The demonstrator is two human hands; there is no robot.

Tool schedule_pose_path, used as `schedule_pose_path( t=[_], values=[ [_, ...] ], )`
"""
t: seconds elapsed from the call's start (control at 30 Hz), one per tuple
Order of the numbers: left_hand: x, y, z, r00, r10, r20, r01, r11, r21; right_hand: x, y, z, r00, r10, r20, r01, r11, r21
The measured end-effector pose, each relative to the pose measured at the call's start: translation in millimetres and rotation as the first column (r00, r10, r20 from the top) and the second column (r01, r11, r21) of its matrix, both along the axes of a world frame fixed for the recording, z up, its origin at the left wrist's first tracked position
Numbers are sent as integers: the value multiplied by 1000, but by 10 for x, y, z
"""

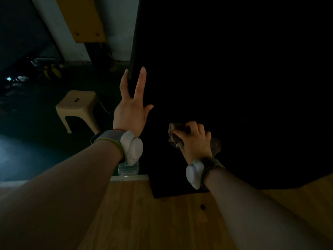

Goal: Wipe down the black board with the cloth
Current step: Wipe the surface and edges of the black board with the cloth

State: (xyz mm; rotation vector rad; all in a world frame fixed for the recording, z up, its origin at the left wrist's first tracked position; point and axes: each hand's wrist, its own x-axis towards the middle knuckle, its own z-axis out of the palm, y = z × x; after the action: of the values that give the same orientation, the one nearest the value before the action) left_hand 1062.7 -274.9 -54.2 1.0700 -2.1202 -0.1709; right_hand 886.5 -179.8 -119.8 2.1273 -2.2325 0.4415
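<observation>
While the left hand [130,109] steadies the tall upright black board [234,87], straight fingers straddling its left edge, the right hand [195,139] grips a crumpled brownish cloth [173,131] against its lower face above the wooden desk [144,213]. Wiping seems underway; next, probably firm sweeps across unwiped areas.

Bare black board [234,78] above/rt of cloth [215,144]; left hand [130,112] on L edge
</observation>
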Motion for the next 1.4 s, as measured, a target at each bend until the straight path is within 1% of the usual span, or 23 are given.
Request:
schedule_pose_path(
  t=[0.13, 0.2, 0.23, 0.3, 0.33, 0.43, 0.53, 0.63, 0.7, 0.8, 0.9, 1.03, 1.27, 1.4],
  values=[
    [-11, 17, 15, 1000, -1, -29, 2, 1000, 31, -66, -53, 153, 998, 63, 26, -64, 995, 78],
    [9, 4, 7, 1000, -6, -12, 7, 998, 55, -109, -75, 226, 994, 105, 32, -108, 986, 124],
    [22, 19, 32, 1000, -9, -6, 9, 998, 60, -140, -52, 276, 994, 107, 31, -110, 986, 123],
    [79, 68, 114, 999, -30, 38, 29, 999, 31, -185, 21, 391, 996, 89, 22, -90, 994, 64],
    [113, 65, 110, 998, -42, 50, 40, 998, 43, -189, 32, 418, 996, 79, 27, -80, 997, 20],
    [183, 169, 242, 997, -47, 66, 45, 998, 32, -209, 115, 686, 996, 50, 71, -39, 989, -143],
    [178, 257, 470, 1000, 22, 16, -21, 999, -43, -166, 180, 1002, 993, 62, 96, -33, 959, -282],
    [115, 287, 801, 995, 76, -66, -78, 996, -40, -61, 223, 1361, 991, 81, 111, -28, 911, -411],
    [59, 268, 1010, 992, 95, -87, -99, 994, -45, -32, 203, 1607, 990, 78, 120, -6, 861, -508],
    [31, 284, 1461, 992, 62, -111, -69, 996, -64, -28, 201, 2180, 991, 70, 114, 8, 818, -575],
    [-3, 297, 1746, 994, 16, -105, -22, 998, -57, -51, 193, 2534, 995, 54, 87, 8, 806, -592],
    [-74, 324, 2274, 997, -35, -63, 30, 997, -74, -108, 243, 3057, 994, 46, 101, 26, 791, -611],
    [-232, 338, 3035, 996, -92, 1, 91, 983, -161, -237, 331, 3760, 996, -26, 90, 79, 753, -653],
    [-331, 344, 3411, 992, -123, 23, 125, 966, -228, -333, 401, 4149, 995, -60, 84, 102, 715, -691]
  ],
)
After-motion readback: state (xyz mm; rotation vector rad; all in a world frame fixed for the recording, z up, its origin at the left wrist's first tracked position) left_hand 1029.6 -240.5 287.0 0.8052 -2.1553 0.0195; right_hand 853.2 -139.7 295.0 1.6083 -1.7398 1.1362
